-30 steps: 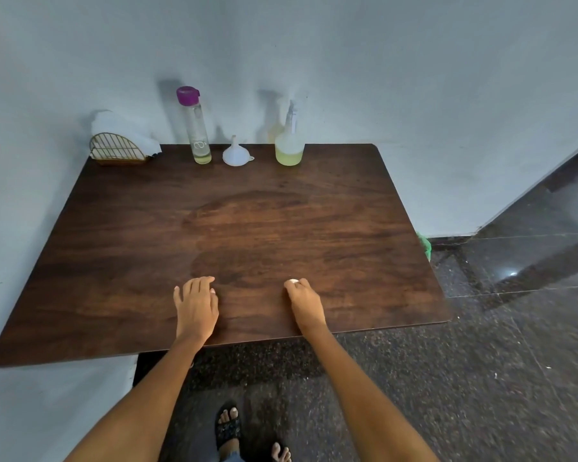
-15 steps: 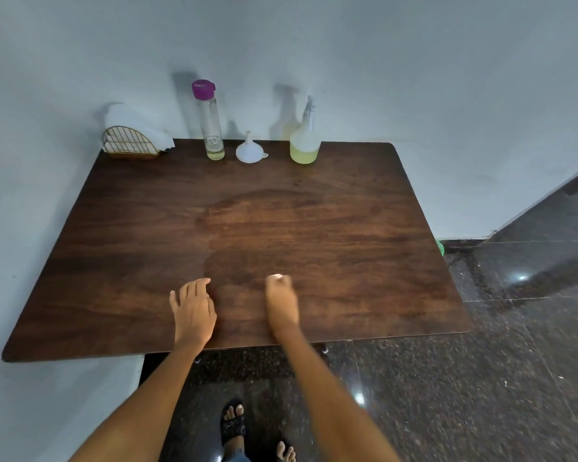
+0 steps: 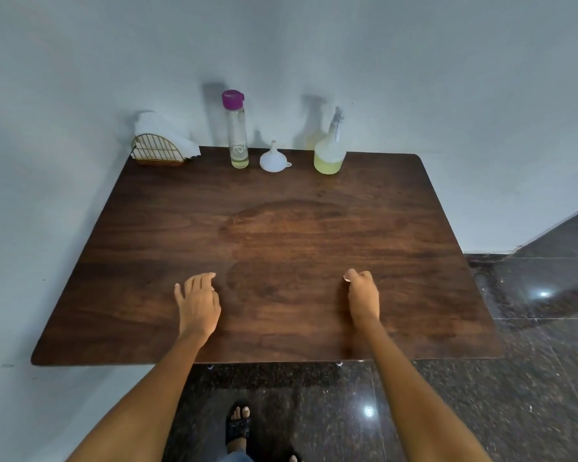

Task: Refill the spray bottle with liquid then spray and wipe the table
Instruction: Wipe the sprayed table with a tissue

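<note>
On the dark wooden table, along the back edge by the wall, stands a clear spray bottle with yellow-green liquid in its bottom. Left of it a white funnel sits upside down, then a tall clear bottle with a purple cap and a little liquid. My left hand lies flat on the table near the front edge, fingers apart. My right hand rests further right, fingers curled around a small white wad, only a bit of which shows at the fingertips. A damp-looking patch marks the table's middle.
A gold wire napkin holder with white tissues stands in the back left corner. Walls close in the table at the back and left. Dark polished floor runs to the right and in front, with my sandalled foot below the table edge.
My right hand slid left toward the left hand, then back out to the right across the table front. The left hand stayed flat in place. The view shifted slightly.
</note>
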